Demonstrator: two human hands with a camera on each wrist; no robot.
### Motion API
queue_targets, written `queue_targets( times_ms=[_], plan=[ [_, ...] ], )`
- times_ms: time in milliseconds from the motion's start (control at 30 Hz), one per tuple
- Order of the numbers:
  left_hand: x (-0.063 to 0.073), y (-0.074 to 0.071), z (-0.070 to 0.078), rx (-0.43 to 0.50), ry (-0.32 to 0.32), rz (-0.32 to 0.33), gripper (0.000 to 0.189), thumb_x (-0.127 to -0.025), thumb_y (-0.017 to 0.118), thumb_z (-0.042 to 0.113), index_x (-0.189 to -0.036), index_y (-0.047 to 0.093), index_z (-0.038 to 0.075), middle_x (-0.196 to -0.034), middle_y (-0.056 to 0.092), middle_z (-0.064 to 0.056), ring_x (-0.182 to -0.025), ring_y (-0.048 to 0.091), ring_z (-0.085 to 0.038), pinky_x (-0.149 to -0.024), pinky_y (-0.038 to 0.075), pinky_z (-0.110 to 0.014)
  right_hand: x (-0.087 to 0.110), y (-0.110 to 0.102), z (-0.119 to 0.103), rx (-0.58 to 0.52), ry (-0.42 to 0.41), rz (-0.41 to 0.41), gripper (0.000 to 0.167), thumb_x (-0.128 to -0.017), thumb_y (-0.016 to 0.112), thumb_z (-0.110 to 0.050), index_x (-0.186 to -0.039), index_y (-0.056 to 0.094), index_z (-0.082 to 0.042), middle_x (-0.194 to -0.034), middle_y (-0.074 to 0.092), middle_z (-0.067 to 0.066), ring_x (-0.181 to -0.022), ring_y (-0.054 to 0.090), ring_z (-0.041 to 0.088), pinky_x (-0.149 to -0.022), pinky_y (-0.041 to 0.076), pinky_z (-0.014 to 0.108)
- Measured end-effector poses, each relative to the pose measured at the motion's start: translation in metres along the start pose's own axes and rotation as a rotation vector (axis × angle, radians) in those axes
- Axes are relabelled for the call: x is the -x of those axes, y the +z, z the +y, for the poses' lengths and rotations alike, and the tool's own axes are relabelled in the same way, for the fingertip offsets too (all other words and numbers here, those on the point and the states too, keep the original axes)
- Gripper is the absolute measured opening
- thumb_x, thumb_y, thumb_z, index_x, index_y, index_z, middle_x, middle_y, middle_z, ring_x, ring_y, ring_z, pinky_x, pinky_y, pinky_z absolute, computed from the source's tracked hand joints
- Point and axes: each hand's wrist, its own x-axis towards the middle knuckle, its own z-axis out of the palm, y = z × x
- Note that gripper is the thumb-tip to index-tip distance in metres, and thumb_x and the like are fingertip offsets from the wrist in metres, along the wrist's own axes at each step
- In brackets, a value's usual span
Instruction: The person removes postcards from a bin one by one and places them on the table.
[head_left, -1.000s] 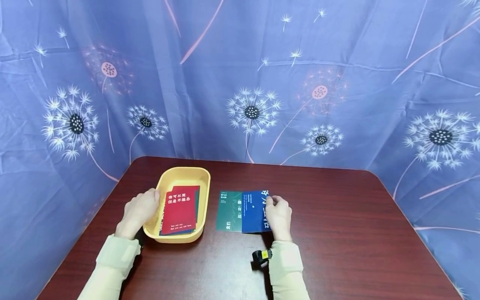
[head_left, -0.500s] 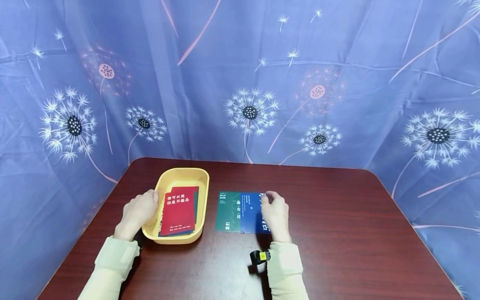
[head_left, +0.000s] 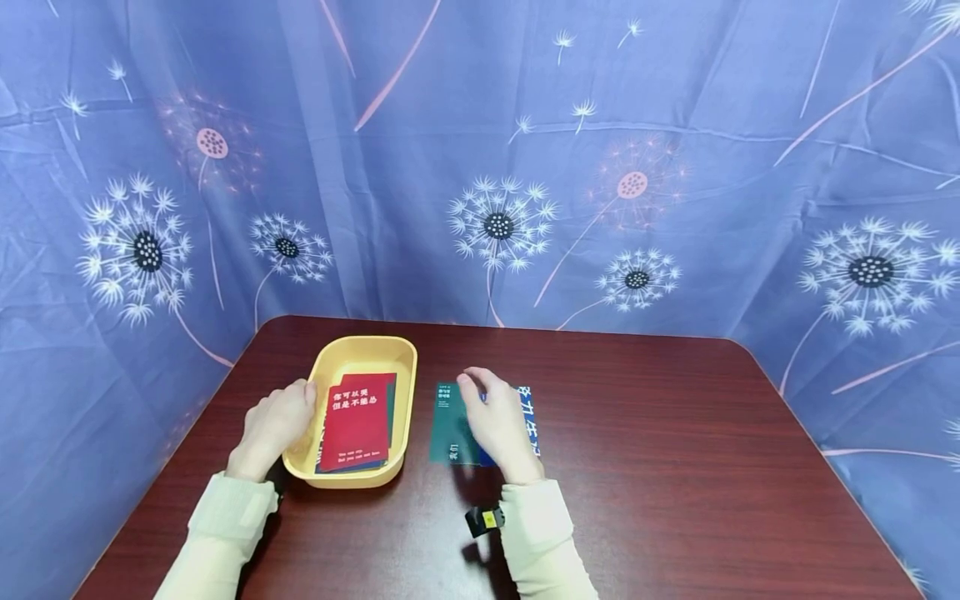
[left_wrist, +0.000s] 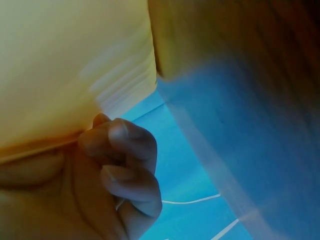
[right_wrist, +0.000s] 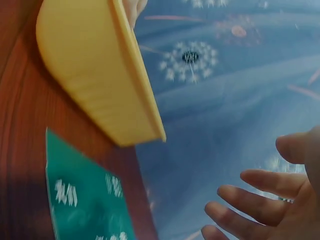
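My left hand (head_left: 273, 425) grips the left rim of a yellow plastic tub (head_left: 411, 400). In the left wrist view its curled fingers (left_wrist: 132, 140) sit against the tub's wall. Inside the tub lie printed cards, a red card (head_left: 351, 429) uppermost, with green and blue edges showing beneath. To the tub's right, a green card (head_left: 450, 421) and a blue card (head_left: 531, 417) lie side by side on the table. Over these two hovers my right hand (head_left: 498, 425), holding nothing and covering part of both. Its fingers are spread apart in the right wrist view.
The dark red-brown wooden table (head_left: 675, 450) extends to the right and in front of both arms. A blue curtain (head_left: 420, 208) with dandelion prints hangs behind and at the sides. A black wrist camera (head_left: 483, 522) is strapped to the right wrist.
My right hand has come off the blue card's right edge and moved left above the two cards. The left hand and the tub stay in place.
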Motion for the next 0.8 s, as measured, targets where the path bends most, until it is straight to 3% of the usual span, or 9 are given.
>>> queue_targets(
  times_ms=[300,600,800],
  plan=[
    [0.001,-0.001,0.0,0.005,-0.002,-0.01,0.045,-0.105,0.028,0.031,-0.102,0.058,-0.001,-0.086,0.061,-0.026,-0.081,0.061,-0.048,-0.063,0.046,-0.059,-0.006,0.026,-0.03,0.047,-0.135,-0.132,0.034,-0.1,0.055,-0.032,-0.123,0.065,-0.008,-0.11,0.069,0.005,-0.099,0.065,0.017,-0.087,0.051,0.035],
    [0.002,-0.002,0.001,0.012,-0.008,-0.016,0.045,-0.105,0.027,0.031,-0.101,0.058,-0.002,-0.087,0.062,-0.026,-0.082,0.061,-0.048,-0.063,0.045,-0.059,-0.013,0.071,-0.048,0.272,-0.202,-0.29,0.037,-0.098,0.058,-0.029,-0.125,0.063,-0.004,-0.115,0.067,0.01,-0.104,0.063,0.022,-0.091,0.049,0.035],
    [0.001,-0.002,0.0,0.011,-0.007,-0.024,0.046,-0.105,0.027,0.032,-0.101,0.058,-0.001,-0.088,0.062,-0.026,-0.082,0.061,-0.048,-0.064,0.045,-0.059,-0.013,0.092,-0.055,0.445,-0.245,-0.312,0.033,-0.097,0.058,-0.034,-0.111,0.068,-0.006,-0.097,0.068,0.006,-0.087,0.064,0.019,-0.082,0.051,0.031]
  ],
)
